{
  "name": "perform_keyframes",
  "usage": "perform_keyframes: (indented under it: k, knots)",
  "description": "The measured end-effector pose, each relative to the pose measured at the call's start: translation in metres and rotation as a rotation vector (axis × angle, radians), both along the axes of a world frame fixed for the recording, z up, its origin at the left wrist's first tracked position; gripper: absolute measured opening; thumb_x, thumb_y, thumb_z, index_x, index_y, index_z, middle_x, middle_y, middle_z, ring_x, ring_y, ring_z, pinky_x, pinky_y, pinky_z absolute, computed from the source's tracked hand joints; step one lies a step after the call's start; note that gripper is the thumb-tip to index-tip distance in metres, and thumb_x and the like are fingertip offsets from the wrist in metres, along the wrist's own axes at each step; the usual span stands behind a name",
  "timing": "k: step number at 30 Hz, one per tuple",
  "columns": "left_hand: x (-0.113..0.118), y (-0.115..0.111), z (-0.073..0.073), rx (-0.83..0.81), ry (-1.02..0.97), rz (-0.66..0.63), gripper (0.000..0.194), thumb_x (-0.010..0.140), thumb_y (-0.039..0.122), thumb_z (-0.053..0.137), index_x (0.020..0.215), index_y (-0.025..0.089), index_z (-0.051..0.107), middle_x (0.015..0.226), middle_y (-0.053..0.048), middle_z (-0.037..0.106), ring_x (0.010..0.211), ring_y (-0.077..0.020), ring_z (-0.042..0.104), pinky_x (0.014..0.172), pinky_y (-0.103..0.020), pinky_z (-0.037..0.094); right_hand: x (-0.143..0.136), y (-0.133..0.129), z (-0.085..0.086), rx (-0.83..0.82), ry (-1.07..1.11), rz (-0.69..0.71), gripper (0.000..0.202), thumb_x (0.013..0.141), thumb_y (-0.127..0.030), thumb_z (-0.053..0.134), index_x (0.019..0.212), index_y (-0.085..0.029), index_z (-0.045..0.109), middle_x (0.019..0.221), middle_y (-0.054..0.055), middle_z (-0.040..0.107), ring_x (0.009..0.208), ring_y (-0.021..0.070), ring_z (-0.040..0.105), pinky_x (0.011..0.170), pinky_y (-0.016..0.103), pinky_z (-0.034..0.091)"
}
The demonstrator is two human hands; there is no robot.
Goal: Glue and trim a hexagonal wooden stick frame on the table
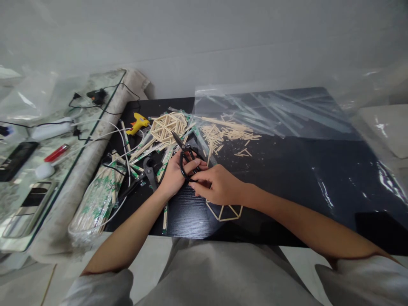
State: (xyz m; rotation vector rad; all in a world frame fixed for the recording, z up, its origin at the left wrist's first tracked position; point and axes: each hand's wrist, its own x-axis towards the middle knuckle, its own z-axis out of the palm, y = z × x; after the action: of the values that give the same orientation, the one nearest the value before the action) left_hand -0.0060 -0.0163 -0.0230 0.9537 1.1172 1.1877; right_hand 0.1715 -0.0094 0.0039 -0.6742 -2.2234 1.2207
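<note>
A pair of black-handled scissors [182, 146] points up and away over the table, blades towards the stick frame. My left hand [174, 173] is closed around its handles, thumb on top. Curled at the lower end of the same handles is my right hand [223, 185], its fingertips closed on a handle loop. Under the right hand, partly hidden, lies a flat wooden-stick frame [228, 219] with spokes. Just beyond the hands sits a larger lattice of glued-looking sticks [167, 128]. A loose pile of short cut sticks [223, 134] lies to its right.
A yellow glue gun [138, 123], pliers [150, 172] and wrapped chopsticks [98, 193] lie at the left. A white cable [124, 148] loops among them. Clear plastic sheeting [270, 112] covers the back right. A glass-topped surface holds a phone [30, 208] and red lighter [56, 153].
</note>
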Motion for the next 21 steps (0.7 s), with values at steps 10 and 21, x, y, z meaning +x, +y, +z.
perform_keyframes:
  k: [10, 21]
  knots:
    - [0.001, -0.001, 0.004, -0.031, 0.012, 0.004, 0.037, 0.078, 0.034, 0.085, 0.102, 0.018, 0.061, 0.085, -0.005, 0.078, 0.075, -0.0214, 0.078, 0.061, -0.026, 0.061, 0.004, 0.006, 0.004, -0.088, 0.025, 0.142, 0.026, 0.096, -0.01, 0.053, 0.075, -0.016, 0.066, 0.074, 0.002, 0.078, 0.069, 0.0115, 0.073, 0.067, 0.02, 0.054]
    - [0.001, -0.002, 0.005, -0.051, 0.048, -0.013, 0.04, 0.077, 0.04, 0.085, 0.103, 0.02, 0.061, 0.088, -0.006, 0.079, 0.063, -0.02, 0.074, 0.036, -0.019, 0.042, 0.006, 0.012, 0.006, -0.283, 0.006, 0.244, 0.025, 0.097, -0.012, 0.049, 0.086, -0.014, 0.071, 0.083, 0.006, 0.08, 0.069, 0.0126, 0.075, 0.069, 0.023, 0.061]
